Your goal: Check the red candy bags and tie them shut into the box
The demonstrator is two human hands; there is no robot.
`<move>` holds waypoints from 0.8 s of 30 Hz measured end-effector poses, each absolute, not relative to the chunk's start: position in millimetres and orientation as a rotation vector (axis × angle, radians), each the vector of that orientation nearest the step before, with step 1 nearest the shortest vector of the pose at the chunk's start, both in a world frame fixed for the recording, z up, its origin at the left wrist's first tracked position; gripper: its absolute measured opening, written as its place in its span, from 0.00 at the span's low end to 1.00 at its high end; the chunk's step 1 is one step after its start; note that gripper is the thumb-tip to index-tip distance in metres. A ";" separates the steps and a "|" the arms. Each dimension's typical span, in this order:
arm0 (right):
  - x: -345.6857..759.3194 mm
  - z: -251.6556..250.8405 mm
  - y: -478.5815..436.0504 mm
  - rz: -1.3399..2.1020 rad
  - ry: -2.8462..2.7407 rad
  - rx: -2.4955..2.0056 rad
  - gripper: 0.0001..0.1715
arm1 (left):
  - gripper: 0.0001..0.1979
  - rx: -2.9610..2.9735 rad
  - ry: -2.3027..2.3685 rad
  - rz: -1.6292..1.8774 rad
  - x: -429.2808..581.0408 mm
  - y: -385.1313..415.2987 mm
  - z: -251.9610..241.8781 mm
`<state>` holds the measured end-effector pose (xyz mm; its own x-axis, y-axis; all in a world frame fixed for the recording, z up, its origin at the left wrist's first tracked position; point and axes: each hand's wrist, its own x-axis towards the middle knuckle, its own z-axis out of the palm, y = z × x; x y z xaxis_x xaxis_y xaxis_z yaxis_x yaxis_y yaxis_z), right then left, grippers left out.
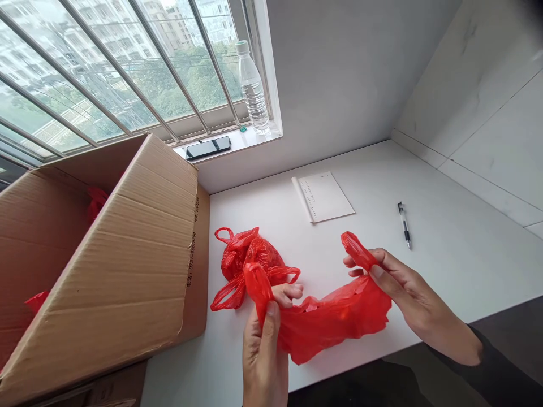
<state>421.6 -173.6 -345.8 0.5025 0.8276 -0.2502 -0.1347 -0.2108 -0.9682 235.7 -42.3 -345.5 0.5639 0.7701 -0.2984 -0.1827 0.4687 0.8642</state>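
A red plastic bag (335, 325) is stretched between my two hands above the front edge of the table. My left hand (266, 339) pinches one of its handles between thumb and fingers. The other handle is gripped by my right hand (401, 282), with the thumb on top. Just beyond my left hand, bunched red plastic bags (265, 254) with loop handles lie on the table; what they hold, if anything, I cannot make out. The underside of the stretched bag is partly hidden by its own folds.
An open cardboard box (127, 243) with red plastic inside stands at the left. A notebook (326, 195) and a pen (404, 226) lie on the white table (458, 237). The windowsill bears a phone (207, 147) and a water bottle (254, 93).
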 end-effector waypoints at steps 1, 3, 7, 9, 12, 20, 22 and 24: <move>422.2 -348.5 -173.8 0.991 -0.623 -1.488 0.16 | 0.15 0.825 0.723 0.647 235.9 -41.1 -344.8; 421.3 -352.4 -173.3 1.002 -0.642 -1.377 0.16 | 0.17 0.725 0.652 0.605 237.8 -39.2 -343.4; 409.2 -349.2 -169.2 1.083 -0.706 -1.260 0.16 | 0.16 0.820 0.738 0.514 244.4 -45.3 -338.6; 401.0 -344.0 -165.8 1.103 -0.756 -1.316 0.15 | 0.15 1.001 0.842 0.453 246.8 -55.7 -335.0; 393.4 -336.9 -160.5 1.117 -0.899 -1.444 0.15 | 0.30 1.231 1.019 0.438 248.8 -70.9 -330.8; 409.5 -325.1 -152.9 0.847 -0.841 -1.652 0.19 | 0.22 1.407 0.769 0.361 256.8 -46.5 -332.1; 412.0 -323.4 -151.8 0.782 -0.890 -1.602 0.12 | 0.24 1.409 0.699 0.308 258.7 -40.8 -330.0; 411.5 -322.9 -153.0 0.716 -0.938 -1.556 0.05 | 0.22 1.305 0.648 0.272 260.0 -37.9 -326.8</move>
<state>411.5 -153.0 -322.9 0.4988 0.8656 0.0443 0.1847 -0.0563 -0.9812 260.0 -37.9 -326.8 0.7950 0.5335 -0.2887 0.1686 0.2628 0.9500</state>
